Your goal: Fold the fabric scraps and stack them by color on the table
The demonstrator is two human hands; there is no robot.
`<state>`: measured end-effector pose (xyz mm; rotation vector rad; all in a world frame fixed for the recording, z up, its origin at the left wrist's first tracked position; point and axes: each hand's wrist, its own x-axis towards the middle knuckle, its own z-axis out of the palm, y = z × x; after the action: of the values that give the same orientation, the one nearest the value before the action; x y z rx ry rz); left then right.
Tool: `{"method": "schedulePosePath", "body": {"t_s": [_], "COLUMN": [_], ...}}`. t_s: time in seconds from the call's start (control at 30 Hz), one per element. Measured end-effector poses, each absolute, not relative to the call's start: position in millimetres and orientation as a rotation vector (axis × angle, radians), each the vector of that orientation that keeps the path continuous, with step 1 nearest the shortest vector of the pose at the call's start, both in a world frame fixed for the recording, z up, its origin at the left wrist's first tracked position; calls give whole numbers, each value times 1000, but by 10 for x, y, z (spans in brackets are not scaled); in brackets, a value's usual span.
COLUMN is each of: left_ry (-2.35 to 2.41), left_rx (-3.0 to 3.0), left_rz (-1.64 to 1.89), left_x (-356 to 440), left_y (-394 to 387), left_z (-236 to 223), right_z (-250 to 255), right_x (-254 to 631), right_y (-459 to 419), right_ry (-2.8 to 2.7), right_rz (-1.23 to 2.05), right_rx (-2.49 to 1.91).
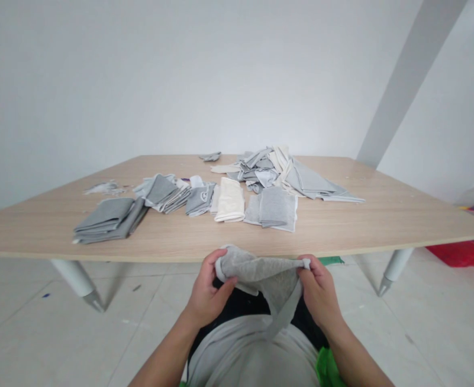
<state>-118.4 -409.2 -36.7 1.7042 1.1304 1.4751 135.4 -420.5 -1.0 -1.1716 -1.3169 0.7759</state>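
Observation:
A piece of grey fabric [261, 270] is stretched between my two hands, just off the table's front edge and above my lap. My left hand [210, 293] grips its left end, thumb on top and fingers behind. The right corner is pinched by my right hand [320, 287]. From the middle and right of the cloth, a loose part hangs down in a point. Straight ahead on the table lie a folded cream cloth [229, 200] and folded light grey pieces [275, 208].
On the wooden table [188, 242] sit a folded grey stack [108, 217] at left, smaller folded piles [164, 192], and white scraps [106, 187]. A loose heap of grey and cream fabric [267, 166] lies farther back. A red container [462, 252] stands on the floor at right.

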Motion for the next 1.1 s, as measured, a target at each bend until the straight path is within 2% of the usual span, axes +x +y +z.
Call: {"method": "schedulePosePath", "body": {"t_s": [0.17,0.5,0.67,0.77,0.97,1.1], "left_ry": [1288,1329,1431,1484,1156,895], "left_rx": [1666,1039,1162,1252,1637,1403], "left_rz": [1593,2003,1980,1995,2243,2156], "left_x": [-1184,-1157,-1158,-1142,-1091,-1016], "left_y": [-4068,-4045,-4094,-4156,-4188,-4208], "left_z": [-282,-252,-303,-282,-124,-30], "right_z": [10,-92,-179,-138,3,-16], "right_x": [1391,1450,1499,1532,1540,1502], "right_y": [-4202,-4203,-4170,-4176,-4300,-4373], "right_ry": [-1304,-1422,-1455,-1481,-1428,-1363], "right_rz": [768,576,376,311,603,691], "right_rx": [-1151,-1264,-1455,-1354,-957,-970]}}
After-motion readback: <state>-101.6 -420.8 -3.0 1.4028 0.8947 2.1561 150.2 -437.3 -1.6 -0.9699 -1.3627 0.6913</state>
